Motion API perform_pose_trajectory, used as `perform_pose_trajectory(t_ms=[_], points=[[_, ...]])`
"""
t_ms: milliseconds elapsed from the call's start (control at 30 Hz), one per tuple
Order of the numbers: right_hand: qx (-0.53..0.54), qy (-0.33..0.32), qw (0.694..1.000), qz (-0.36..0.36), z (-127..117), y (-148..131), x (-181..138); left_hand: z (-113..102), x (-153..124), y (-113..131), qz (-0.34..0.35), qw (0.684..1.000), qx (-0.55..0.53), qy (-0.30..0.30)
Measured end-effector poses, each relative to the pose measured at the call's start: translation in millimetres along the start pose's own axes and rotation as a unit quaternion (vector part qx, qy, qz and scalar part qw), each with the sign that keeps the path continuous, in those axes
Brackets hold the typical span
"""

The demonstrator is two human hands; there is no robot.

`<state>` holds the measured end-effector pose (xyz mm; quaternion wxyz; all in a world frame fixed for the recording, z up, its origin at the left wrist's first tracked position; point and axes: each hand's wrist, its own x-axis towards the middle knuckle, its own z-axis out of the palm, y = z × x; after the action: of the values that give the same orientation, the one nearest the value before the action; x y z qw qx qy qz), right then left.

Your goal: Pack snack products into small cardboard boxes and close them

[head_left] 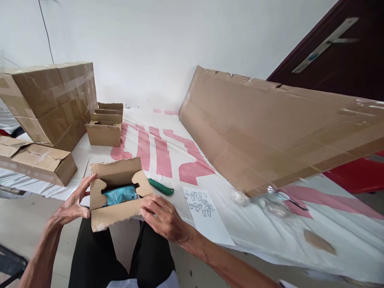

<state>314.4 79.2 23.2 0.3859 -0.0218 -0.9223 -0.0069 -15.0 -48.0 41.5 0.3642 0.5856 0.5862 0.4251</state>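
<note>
At the table's near edge, over my lap, is a small open cardboard box [115, 218] with its flaps up and a blue printed plastic packet [121, 195] inside. My left hand [72, 206] holds the box's left side, fingers at the upper corner and thumb lower down, spread apart. On the right front corner, my right hand [163, 218] grips the flap with curled fingers; its fingertips are partly hidden. Just behind the box on the right lies a green-handled tool [161, 187], perhaps a cutter.
A white sheet with small drawn shapes [207, 220] lies to the right. Stacked taped cartons [57, 100], a long carton [42, 160] and open small boxes [105, 134] stand left. A large cardboard panel [270, 132] leans on the right, near crumpled clear plastic [277, 208].
</note>
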Motion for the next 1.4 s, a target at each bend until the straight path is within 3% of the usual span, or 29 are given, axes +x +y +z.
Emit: perform_pose_trajectory(t_ms=[133, 267, 400, 467, 600, 733, 833, 933, 1000, 1067, 1233, 1400], points=[[0.048, -0.034, 0.998, 0.026, -2, 0, 2, 4, -5, 5, 0.007, 0.998, 0.063, 0.012], [0.131, -0.106, 0.983, 0.077, -10, 11, 25, 12, -8, 14, 0.021, 0.993, 0.112, 0.008], [0.069, -0.219, 0.971, 0.069, -10, 28, 50, 15, -8, 16, 0.021, 0.994, 0.109, 0.001], [0.020, -0.233, 0.970, 0.062, -11, 34, 54, 14, -8, 15, 0.018, 0.994, 0.105, 0.000], [-0.029, -0.154, 0.984, 0.085, -20, 47, 38, 13, -9, 12, 0.020, 0.993, 0.112, -0.003], [0.052, -0.024, 0.969, 0.241, -18, 53, -2, 12, -8, 12, 0.021, 0.992, 0.122, -0.006], [0.150, 0.030, 0.899, 0.410, -4, 47, -30, 13, -5, 16, 0.019, 0.991, 0.130, -0.021], [0.273, 0.004, 0.780, 0.564, 6, 39, -41, 13, -1, 21, 0.022, 0.989, 0.141, -0.038], [0.333, -0.014, 0.710, 0.621, 7, 37, -40, 13, 5, 26, 0.030, 0.987, 0.149, -0.050], [0.348, 0.000, 0.679, 0.647, 5, 37, -37, 12, 12, 29, 0.042, 0.985, 0.158, -0.060], [0.309, 0.100, 0.701, 0.634, -1, 43, -34, 8, 39, 42, 0.086, 0.974, 0.199, -0.058], [0.250, 0.194, 0.709, 0.631, 6, 64, -21, -8, 90, 63, 0.171, 0.963, 0.204, -0.042]])
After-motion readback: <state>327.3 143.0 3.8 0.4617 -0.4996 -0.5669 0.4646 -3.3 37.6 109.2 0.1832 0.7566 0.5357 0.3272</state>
